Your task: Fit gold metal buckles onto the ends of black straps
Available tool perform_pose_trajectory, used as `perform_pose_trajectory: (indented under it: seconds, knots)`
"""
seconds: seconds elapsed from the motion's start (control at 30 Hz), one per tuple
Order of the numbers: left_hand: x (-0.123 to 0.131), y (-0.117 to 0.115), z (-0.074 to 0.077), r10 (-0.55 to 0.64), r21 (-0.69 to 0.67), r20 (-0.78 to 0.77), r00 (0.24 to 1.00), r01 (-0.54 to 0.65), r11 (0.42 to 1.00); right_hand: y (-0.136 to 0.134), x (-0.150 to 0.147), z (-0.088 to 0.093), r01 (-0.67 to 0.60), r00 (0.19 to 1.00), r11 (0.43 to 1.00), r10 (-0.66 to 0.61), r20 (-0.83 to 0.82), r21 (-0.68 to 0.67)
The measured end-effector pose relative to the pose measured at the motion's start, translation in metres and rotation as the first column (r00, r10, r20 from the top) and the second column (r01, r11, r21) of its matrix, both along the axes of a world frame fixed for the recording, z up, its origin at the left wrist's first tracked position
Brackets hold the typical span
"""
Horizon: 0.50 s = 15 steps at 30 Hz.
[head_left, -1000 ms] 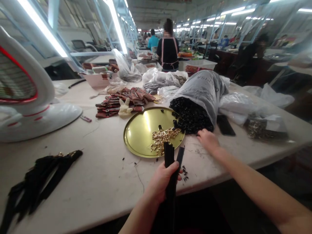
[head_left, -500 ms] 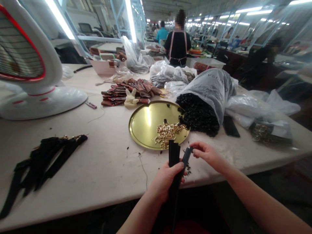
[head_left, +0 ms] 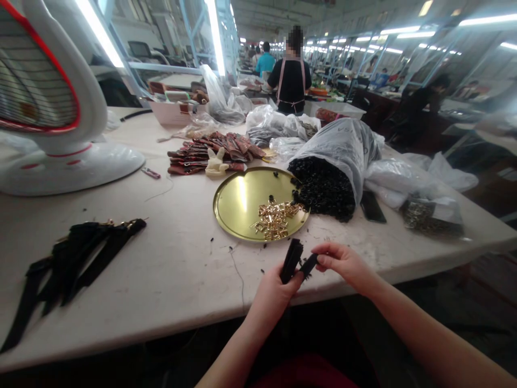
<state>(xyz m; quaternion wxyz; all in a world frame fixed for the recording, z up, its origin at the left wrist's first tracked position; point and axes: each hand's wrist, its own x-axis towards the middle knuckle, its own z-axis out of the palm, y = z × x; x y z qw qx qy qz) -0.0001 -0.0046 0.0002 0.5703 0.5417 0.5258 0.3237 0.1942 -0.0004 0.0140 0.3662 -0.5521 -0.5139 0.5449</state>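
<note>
Fingers (head_left: 325, 259) of the right hand (head_left: 343, 262) pinch closed on the end of a black strap (head_left: 293, 260), which the left hand (head_left: 273, 295) grips just above the desk (head_left: 169, 280) edge. Caution: a slackened grip could drop the strap; a careless elbow or wrist could tip the brass tray (head_left: 238, 199), scattering its gold clips (head_left: 277, 220).

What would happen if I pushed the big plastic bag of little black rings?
The small black rings spilling from the open mouth of the grey see-through plastic bag look loose, so they would probably slide and roll away. The soft bag looks floppy and would likely slump rather than tip. The round gold-coloured metal tray beside them might catch some.
</note>
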Motion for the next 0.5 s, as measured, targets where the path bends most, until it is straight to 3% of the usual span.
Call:
perform_pose_trajectory:
  seconds: [0.1, 0.17, 0.33, 0.5]
  knots:
    - [-0.005, -0.003, 0.003, -0.090, 0.047, -0.087, 0.992, 0.094, 0.994, -0.004, -0.002, 0.003, -0.162, 0.960, 0.967, 0.110, 0.256, 0.195]
    - [-0.006, -0.005, 0.006, -0.116, 0.027, -0.083, 0.990, 0.118, 0.993, -0.005, -0.003, 0.002, -0.216, 0.941, 0.952, 0.144, 0.308, 0.216]
    - [-0.003, -0.006, 0.011, 0.036, -0.062, -0.029, 0.999, -0.038, 0.997, -0.006, -0.003, -0.001, -0.029, 0.999, 1.000, 0.029, -0.017, -0.008]
    - [0.000, -0.008, 0.011, 0.126, -0.152, 0.018, 0.992, -0.122, 0.981, -0.009, -0.007, 0.002, -0.017, 0.994, 1.000, 0.014, -0.106, -0.024]
